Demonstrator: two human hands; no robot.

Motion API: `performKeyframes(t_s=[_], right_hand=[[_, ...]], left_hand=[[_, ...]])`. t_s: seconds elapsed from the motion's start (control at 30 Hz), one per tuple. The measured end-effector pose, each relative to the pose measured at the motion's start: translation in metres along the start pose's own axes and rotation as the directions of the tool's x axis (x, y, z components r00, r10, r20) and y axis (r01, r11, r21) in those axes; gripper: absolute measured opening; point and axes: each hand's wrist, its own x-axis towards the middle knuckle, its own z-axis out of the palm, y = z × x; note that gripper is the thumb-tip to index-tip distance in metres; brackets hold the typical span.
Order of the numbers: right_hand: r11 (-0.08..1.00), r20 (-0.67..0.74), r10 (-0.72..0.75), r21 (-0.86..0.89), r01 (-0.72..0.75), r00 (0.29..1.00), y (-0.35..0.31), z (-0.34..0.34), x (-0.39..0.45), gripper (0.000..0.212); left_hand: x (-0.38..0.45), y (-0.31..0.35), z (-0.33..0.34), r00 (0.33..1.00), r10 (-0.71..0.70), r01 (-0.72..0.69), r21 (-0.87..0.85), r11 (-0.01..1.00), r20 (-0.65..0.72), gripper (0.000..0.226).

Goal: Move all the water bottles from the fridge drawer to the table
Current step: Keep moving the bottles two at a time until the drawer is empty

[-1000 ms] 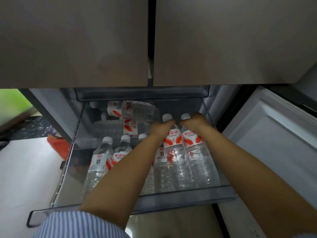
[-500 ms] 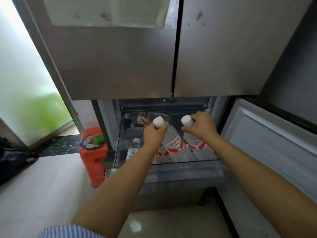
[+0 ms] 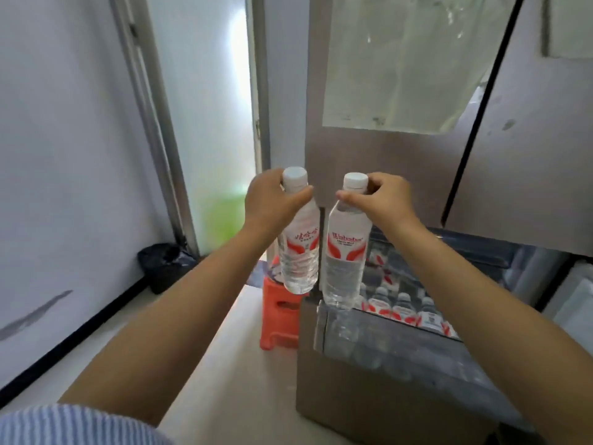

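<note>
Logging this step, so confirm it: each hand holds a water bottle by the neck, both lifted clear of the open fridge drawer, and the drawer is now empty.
Not quite: the drawer is not empty. The head view shows more water bottles in the fridge drawer. The rest stands: the left hand grips one water bottle by the neck, the right hand grips another, both lifted clear of the drawer.

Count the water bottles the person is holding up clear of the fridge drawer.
2: one bottle gripped by the left hand, another bottle gripped by the right hand. More bottles remain in the fridge drawer, some hidden.
</note>
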Motion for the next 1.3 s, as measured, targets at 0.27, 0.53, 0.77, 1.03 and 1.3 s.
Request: performKeyframes(t_s=[0.27,0.53,0.77,1.03,1.3], right_hand=[[0.931,0.290,-0.365,0.119,0.345,0.885,-0.119,0.117,-0.039,0.036],[0.839,0.690,-0.505,0.249,0.484,0.519,-0.257,0.258,-0.157,0.055],[0.820,0.805,-0.509,0.346,0.456,0.305,-0.389,0.380,-0.265,0.043],[0.848,0.848,-0.482,0.390,0.359,0.219,-0.518,0.509,-0.335,0.041],[0.719,0.819,-0.571,0.469,0.513,0.051,-0.606,0.673,-0.360,0.040]], left_hand=[[-0.062,-0.048,-0.202,0.956,-0.165,0.243,0.340,0.908,-0.241,0.021],[-0.177,-0.114,-0.401,0.812,-0.405,0.581,0.514,0.631,-0.420,0.027],[-0.259,-0.164,-0.580,0.735,-0.464,0.673,0.613,0.414,-0.495,0.036],[-0.297,-0.242,-0.736,0.624,-0.502,0.777,0.538,0.325,-0.599,0.032],[-0.282,-0.363,-0.857,0.571,-0.569,0.803,0.549,0.234,-0.592,0.023]])
